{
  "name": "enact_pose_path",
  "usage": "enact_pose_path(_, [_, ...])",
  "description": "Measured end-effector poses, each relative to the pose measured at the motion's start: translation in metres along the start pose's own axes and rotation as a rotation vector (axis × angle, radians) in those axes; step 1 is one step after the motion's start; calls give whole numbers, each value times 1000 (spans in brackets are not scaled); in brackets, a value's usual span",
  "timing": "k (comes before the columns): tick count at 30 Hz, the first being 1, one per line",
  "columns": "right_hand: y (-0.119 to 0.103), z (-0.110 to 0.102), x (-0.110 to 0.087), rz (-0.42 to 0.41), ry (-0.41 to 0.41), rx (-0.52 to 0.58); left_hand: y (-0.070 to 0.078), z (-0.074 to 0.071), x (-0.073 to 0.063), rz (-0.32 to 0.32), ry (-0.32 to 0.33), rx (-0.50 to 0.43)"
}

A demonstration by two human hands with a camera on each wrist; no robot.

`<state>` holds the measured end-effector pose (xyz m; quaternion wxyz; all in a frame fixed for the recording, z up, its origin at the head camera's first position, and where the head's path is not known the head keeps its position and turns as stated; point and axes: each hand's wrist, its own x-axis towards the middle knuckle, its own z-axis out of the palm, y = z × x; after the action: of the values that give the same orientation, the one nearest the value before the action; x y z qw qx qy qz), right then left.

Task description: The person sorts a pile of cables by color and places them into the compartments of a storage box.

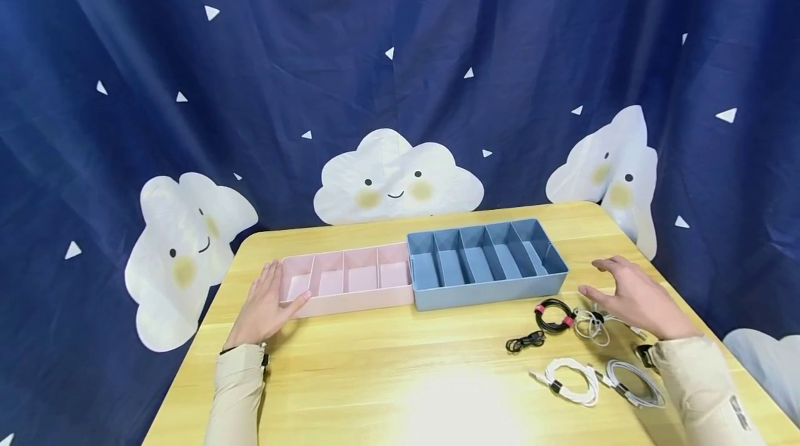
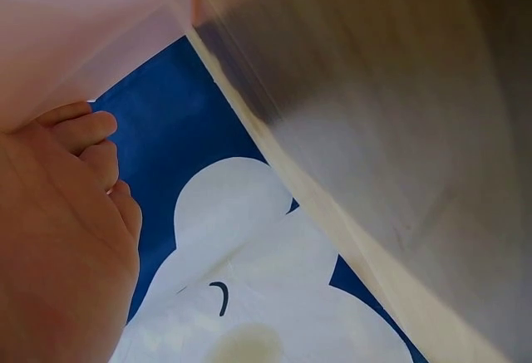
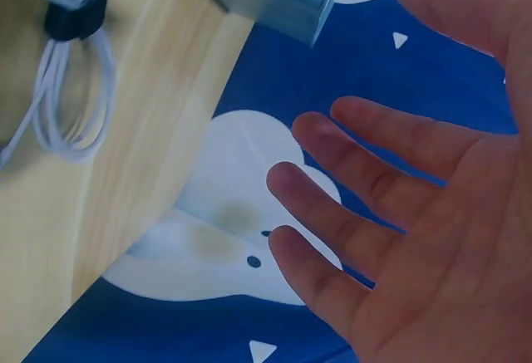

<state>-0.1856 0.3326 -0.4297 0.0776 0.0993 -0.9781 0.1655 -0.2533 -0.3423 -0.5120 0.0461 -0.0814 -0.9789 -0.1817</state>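
Note:
My left hand (image 1: 265, 303) rests against the left end of a pink divided box (image 1: 353, 302), fingers straight along its end wall and thumb reaching over the front corner. In the left wrist view the fingers (image 2: 87, 134) lie at the pink wall. My right hand (image 1: 644, 299) is held over the table's right side, fingers spread and nothing in them. Below and beside it lie a white cable bundle (image 1: 590, 326) with a black tie, a black cable coil (image 1: 554, 326) with red ties, a small black cable (image 1: 525, 342), a white coil (image 1: 571, 397) and a grey-white coil (image 1: 634, 397).
A blue divided box (image 1: 494, 291) stands against the pink box's right end, and both show bare compartments. They sit toward the back of the wooden table (image 1: 375, 376). Behind the table hangs a dark blue curtain (image 1: 281, 50) with clouds and triangles.

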Motion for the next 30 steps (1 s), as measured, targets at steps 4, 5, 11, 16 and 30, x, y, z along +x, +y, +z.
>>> enact_pose_path(4, [7, 0, -4, 17, -14, -15, 1, 0, 1, 0, -3, 1])
enact_pose_path(5, [9, 0, -5, 22, -20, -22, 1, -1, 1, -1, -4, 1])
enact_pose_path(11, [20, 2, -9, 52, -53, -67, 2, -1, -1, -4, -5, -1])
enact_pose_path(16, [30, 4, -16, 69, -82, -80, 4, 0, 2, 5, 1, 1])
enact_pose_path(30, [43, 19, -27, 98, -129, -43, 5, -1, -1, -1, 30, 6])
